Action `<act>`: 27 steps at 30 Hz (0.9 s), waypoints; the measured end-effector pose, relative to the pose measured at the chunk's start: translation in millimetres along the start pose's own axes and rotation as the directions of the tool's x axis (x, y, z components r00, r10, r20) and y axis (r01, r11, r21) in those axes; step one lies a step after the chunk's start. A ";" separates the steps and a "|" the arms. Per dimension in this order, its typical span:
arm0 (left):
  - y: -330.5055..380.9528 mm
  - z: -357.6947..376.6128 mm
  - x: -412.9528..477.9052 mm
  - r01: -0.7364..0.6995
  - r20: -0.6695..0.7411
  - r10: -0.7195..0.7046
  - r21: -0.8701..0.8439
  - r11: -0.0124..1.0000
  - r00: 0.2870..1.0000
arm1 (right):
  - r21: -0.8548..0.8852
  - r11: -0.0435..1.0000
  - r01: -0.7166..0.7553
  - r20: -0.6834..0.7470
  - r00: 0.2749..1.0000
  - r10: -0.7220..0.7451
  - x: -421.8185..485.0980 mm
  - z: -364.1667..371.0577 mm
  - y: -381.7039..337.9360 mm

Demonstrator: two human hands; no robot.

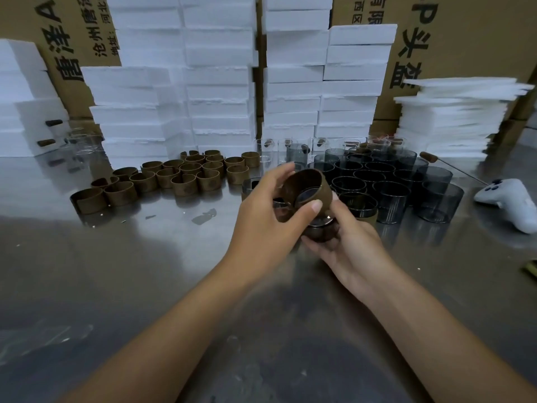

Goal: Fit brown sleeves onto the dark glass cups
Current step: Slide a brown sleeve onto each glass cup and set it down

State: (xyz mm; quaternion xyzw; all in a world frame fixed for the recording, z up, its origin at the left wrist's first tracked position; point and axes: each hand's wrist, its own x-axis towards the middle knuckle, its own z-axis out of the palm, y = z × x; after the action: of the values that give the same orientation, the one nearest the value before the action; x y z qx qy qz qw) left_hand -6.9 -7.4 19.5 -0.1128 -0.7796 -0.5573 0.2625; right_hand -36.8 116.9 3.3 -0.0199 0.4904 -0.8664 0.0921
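Note:
My left hand point(270, 210) grips a brown sleeve point(308, 187) by its rim, thumb in front and fingers over the top. The sleeve sits tilted over a dark glass cup point(319, 228), which my right hand point(348, 242) cradles from below and the right. Only the cup's lower part shows under the sleeve. Several loose brown sleeves point(180, 175) stand in a cluster on the metal table point(145, 286) to the left. Several bare dark glass cups point(392, 181) stand packed together to the right, behind my hands.
Stacks of white foam boxes point(220, 82) and cardboard cartons point(465, 39) wall off the back. Thin foam sheets point(453, 117) are piled at the right. A white game controller point(508, 202) lies at the right edge. Clear glasses point(290, 146) stand behind the dark cups.

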 end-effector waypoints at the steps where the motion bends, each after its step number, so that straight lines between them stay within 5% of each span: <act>1: -0.4 0.0 -1.0 -0.004 -0.006 0.004 -0.005 1.000 1.000 | 0.031 0.999 -0.015 0.020 1.000 0.015 -0.3 0.6 -0.7; 11: 2.6 4.3 -11.3 -0.062 -0.005 0.062 -0.055 0.997 0.998 | 0.131 0.985 -0.112 0.160 0.983 0.091 -8.0 5.1 -4.7; 27: -4.2 1.5 -7.7 -0.068 -0.021 0.067 -0.071 0.995 0.998 | 0.063 0.997 -0.034 0.294 0.956 0.014 -11.8 7.1 -5.1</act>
State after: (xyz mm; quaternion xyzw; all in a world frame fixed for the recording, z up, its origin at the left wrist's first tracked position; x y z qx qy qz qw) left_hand -2.8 -6.6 11.7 -0.1433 -0.7524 -0.5766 0.2844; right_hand -25.0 115.6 12.0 -0.1392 0.4419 -0.8688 0.1749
